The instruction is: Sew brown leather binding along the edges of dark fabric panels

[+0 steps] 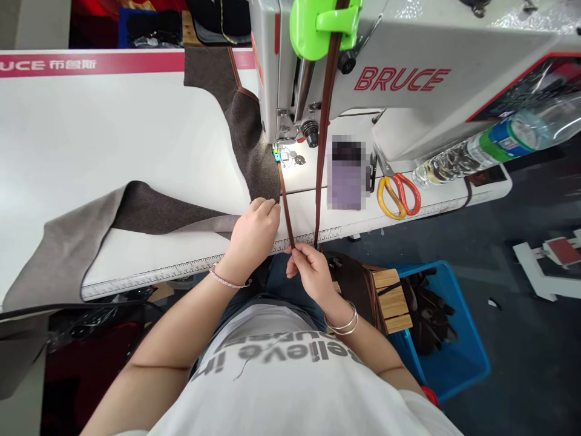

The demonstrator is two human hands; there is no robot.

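Head view, looking down on the table (pixel 136 130) and the sewing machine (pixel 399 54). The left hand (pixel 255 233), banded at the wrist by a braided bracelet (pixel 229 283), lies palm down with its fingers curled together over the edge of the fabric (pixel 254 145); whether the fingertips grip the fabric or only press it cannot be told. The right hand (pixel 311 266), with bangles (pixel 347 324) at the wrist, has thumb and forefinger closed on the strip (pixel 287 209) beside the table's front edge.

The fabric, dark on one face and paler on the other, lies on the table to the left of the needle area. One part runs beneath the machine head and back to the far edge; another extends leftward, partly folded over. The strip, brown and narrow, runs from the blue presser foot (pixel 276 155) to the right hand. A second brown length, the band (pixel 323 127), hangs from the green holder (pixel 313 27) and passes the right side of the needle area to the front edge.

Right of the band lie a pixelated purple item (pixel 346 181) and the scissors (pixel 398 197), handles toward the person. The bottle (pixel 476 148) lies on its side farther right. A ruler scale (pixel 200 265) follows the front edge. Below, at right, stands the blue bin (pixel 458 345), holding dark pieces (pixel 426 315), with wooden slats (pixel 391 300) beside them.
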